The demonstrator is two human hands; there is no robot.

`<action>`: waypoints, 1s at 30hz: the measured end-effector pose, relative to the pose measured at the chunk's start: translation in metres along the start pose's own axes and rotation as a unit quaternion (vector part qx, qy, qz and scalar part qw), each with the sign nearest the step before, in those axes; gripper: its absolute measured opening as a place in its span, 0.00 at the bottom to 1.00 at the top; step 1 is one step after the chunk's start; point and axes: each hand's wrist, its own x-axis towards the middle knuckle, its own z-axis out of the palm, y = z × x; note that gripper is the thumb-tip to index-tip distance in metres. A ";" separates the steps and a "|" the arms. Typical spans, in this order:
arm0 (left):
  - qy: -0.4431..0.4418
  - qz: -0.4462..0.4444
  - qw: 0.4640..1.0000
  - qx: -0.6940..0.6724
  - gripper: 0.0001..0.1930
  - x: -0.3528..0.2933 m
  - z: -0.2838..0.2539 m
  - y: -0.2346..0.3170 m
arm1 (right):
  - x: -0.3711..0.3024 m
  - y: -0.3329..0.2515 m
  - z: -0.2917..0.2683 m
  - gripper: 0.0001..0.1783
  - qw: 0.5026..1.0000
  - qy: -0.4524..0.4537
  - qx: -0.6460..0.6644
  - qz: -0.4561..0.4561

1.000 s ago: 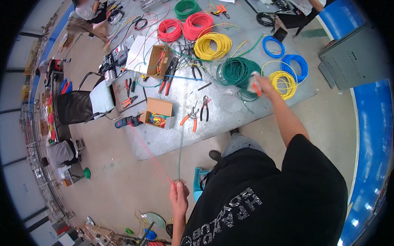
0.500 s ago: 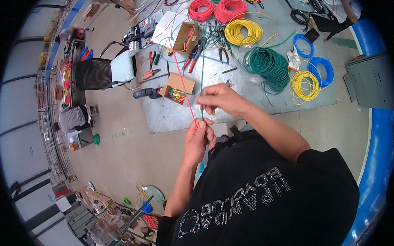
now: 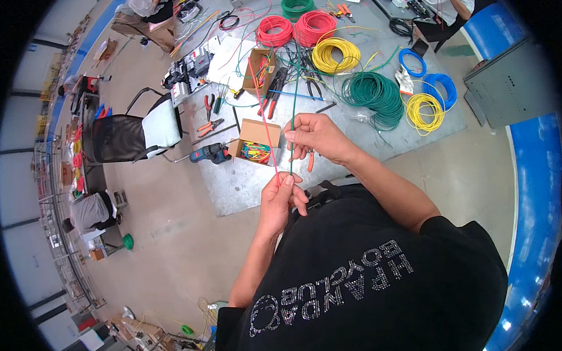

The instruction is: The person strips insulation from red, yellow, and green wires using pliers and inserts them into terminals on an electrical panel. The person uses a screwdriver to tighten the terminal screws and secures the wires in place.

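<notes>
My left hand (image 3: pixel 281 197) is closed at the table's near edge, pinching a red wire (image 3: pixel 263 110) and a green wire (image 3: pixel 296 89) between thumb and fingers. Both wires run upward from it, spreading apart over the table. Just above, my right hand (image 3: pixel 319 140) has its fingers bent around the green wire, thumb and forefinger together on it. Left of the hands sits an open cardboard box (image 3: pixel 262 131) with short coloured wires inside. Orange-handled pliers (image 3: pixel 310 161) show partly beneath my right hand.
Red coils (image 3: pixel 315 28), a yellow coil (image 3: pixel 336 56), a large green coil (image 3: pixel 373 99) and blue coils (image 3: pixel 442 89) lie across the table (image 3: pixel 237 195). A cordless drill (image 3: pixel 210 153), cutters (image 3: pixel 209 127) and a second box (image 3: pixel 253 85) lie left. A chair (image 3: pixel 124 138) stands beyond; other people sit farther off.
The whole view has shifted, so the table and box sit lower in the picture. Both hands keep nearly the same pose on the wires. The orange-handled pliers now show under my right hand.
</notes>
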 end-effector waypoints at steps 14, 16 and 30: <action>-0.196 -0.054 0.973 -0.108 0.22 0.018 -0.051 0.024 | -0.005 0.015 0.072 0.19 0.991 0.124 0.039 0.015; -0.201 -0.056 0.971 -0.119 0.23 0.021 -0.050 0.025 | -0.006 0.009 0.074 0.20 0.988 0.150 0.011 -0.012; -0.190 -0.007 0.981 -0.037 0.29 0.032 -0.038 0.030 | -0.002 -0.001 0.042 0.12 0.997 0.053 0.031 0.053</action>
